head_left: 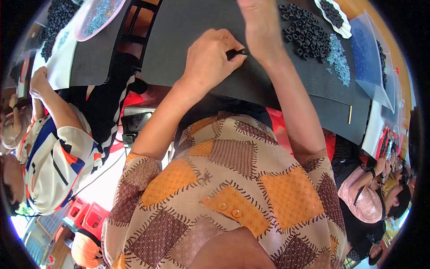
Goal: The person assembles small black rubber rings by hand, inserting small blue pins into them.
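My left hand [207, 59] is closed in a pinch, its thumb and forefinger gripping a small black cylindrical piece [234, 54] above the dark mat [192, 15]. Just to the right, my right hand [261, 29] reaches up to the top edge of the picture. It is blurred, and its fingers are cut off or turned out of sight. Beyond that hand lies a heap of black ring-shaped pieces [305, 36], hollow through the middle. A pile of tiny silvery-blue parts [339, 60] touches the right side of the heap.
A white scalloped dish [344, 30] of black pieces and a clear plastic bin [368, 58] stand at the right. A thin brass-coloured rod [350, 114] lies near the mat's front edge. At left, a co-worker's hand [39, 80] rests by a pink bowl [80, 33] of silvery-blue parts.
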`<state>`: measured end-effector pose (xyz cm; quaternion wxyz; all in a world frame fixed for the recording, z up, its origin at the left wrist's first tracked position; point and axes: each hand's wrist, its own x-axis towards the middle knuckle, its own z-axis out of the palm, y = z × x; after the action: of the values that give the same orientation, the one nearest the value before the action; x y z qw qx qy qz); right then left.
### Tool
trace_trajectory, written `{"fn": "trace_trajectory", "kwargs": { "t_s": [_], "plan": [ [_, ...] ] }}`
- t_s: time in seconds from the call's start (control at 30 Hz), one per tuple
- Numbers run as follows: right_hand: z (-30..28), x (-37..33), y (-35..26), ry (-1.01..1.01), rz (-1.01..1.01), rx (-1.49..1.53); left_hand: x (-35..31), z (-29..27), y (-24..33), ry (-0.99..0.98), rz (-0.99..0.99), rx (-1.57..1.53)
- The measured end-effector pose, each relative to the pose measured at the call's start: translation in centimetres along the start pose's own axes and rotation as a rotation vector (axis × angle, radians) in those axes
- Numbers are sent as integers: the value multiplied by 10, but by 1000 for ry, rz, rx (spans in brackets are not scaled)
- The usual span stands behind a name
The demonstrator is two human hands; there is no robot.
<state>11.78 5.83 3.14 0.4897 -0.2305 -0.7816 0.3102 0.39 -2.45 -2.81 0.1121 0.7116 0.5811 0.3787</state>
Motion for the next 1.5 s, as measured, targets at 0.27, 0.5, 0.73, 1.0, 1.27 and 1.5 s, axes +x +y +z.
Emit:
{"fn": "trace_trajectory", "kwargs": {
  "t_s": [0.27,0.5,0.73,1.0,1.27,1.5],
  "plan": [
    [25,-25,19,-128,46,-140,7,-5,3,-80,-127,-70],
    [-29,-14,-12,155,193,323,6,-15,-10,-91,-81,-399],
    [-62,-63,-16,-317,93,-1,6,-24,-2,-462,-459,-1251],
    [-70,-81,-22,-162,70,-52,4,-11,14,-576,-443,-1345],
    [-82,-100,-21,-139,117,6,4,0,26,-598,-510,-1215],
    [-103,-109,-38,-181,157,-5,6,7,36,-653,-480,-1303]
  ]
}}
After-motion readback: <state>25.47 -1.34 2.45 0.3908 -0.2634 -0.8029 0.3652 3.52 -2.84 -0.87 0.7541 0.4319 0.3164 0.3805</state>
